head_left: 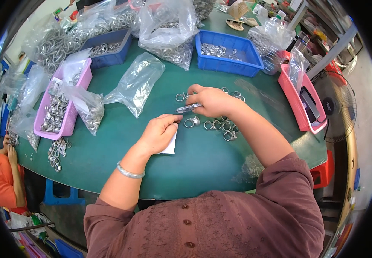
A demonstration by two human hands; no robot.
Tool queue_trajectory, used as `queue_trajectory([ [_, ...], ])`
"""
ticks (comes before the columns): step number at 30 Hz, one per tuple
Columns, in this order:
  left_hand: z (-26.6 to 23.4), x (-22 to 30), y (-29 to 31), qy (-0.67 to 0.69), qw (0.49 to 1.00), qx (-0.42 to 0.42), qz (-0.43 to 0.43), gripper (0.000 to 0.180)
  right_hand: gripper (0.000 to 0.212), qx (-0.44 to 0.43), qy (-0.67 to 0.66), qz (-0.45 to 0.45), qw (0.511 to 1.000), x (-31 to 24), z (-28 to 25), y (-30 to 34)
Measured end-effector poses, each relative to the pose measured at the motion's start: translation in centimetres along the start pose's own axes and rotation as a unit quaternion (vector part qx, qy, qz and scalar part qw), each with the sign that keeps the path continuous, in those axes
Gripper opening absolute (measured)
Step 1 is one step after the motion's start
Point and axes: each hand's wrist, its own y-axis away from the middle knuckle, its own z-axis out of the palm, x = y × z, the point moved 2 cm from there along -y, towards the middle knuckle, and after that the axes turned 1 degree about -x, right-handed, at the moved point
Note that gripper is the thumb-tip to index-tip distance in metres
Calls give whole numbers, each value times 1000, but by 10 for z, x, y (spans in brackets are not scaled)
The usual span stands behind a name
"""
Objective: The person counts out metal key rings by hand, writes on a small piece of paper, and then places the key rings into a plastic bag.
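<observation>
Clear-barrelled pen (189, 108) in the right hand (211, 102), I see, with the fingers closed around it; its tip points left, just beyond the white paper slip (169, 145) on the green table (186, 170). The left hand (158, 132) lies over the slip, hiding part of it, fingers bent; whether they pinch it I can't tell from where I'm standing. Loose metal ring clamps (227, 125) lie to the slip's right. Beyond the slip and to its left is a clear plastic bag (138, 81); well beyond it, rightward, stands a blue bin (224, 65). Far to the slip's left stands a pink basket (69, 124) of metal parts.
</observation>
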Motion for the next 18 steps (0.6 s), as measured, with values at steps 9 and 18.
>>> queue_trajectory([
  [9,-4,-8,-1,15,998,50,-31,27,19,-116,57,95,987,13,-24,16],
  [18,-5,-15,-4,19,995,74,-57,27,31,-47,49,60,996,9,2,1],
])
